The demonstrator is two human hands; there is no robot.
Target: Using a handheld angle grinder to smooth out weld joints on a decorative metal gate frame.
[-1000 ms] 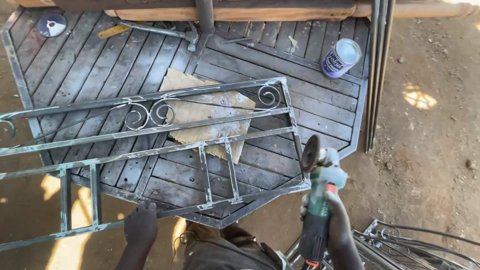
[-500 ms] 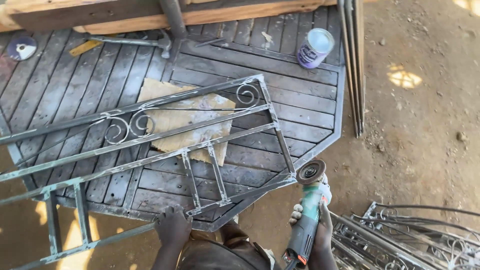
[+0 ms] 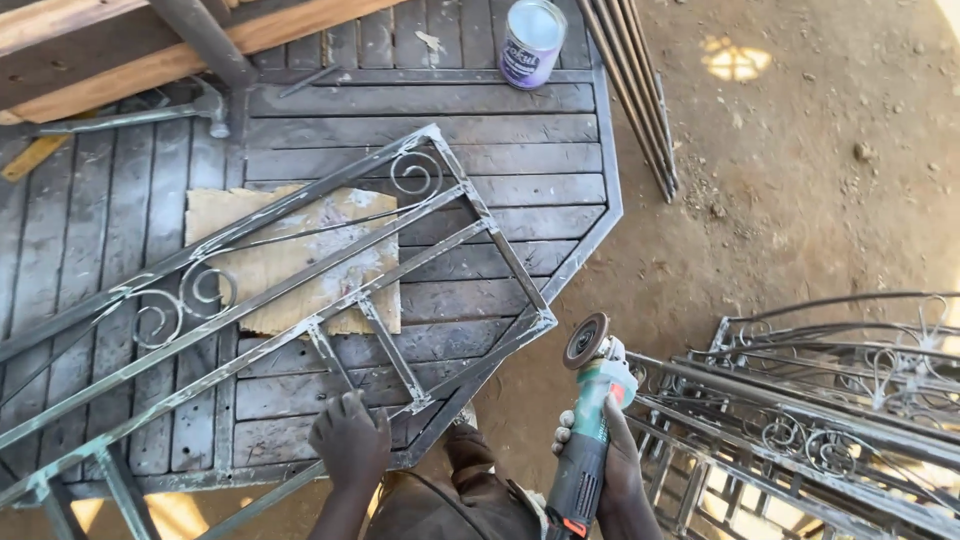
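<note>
Left hand (image 3: 350, 440) rests palm down on the near rail of the metal grille (image 3: 300, 290), its grip closed flat on the bar rather than wrapped round it. The grille lies tilted across the dark slatted worktop (image 3: 420, 100), with a sheet of cardboard (image 3: 290, 265) beneath its middle, above and just left of this hand. Scrollwork shows at the far corner and the left end.

Right hand (image 3: 600, 465) has its grip wrapped firmly round the body of the angle grinder (image 3: 590, 420). The disc (image 3: 586, 340) points up and away, just clear of the grille's near right corner and not touching it. Whether the disc is turning cannot be told.

Judgement: for sound work the left hand should press the frame hard to the worktop and stay well back from the corner. The disc should meet the joint at a shallow angle with light pressure.

Beyond the right hand, up and left, stands a tin (image 3: 531, 42). To its right, more grilles (image 3: 820, 400) lie stacked on the dirt ground (image 3: 800, 200).
</note>
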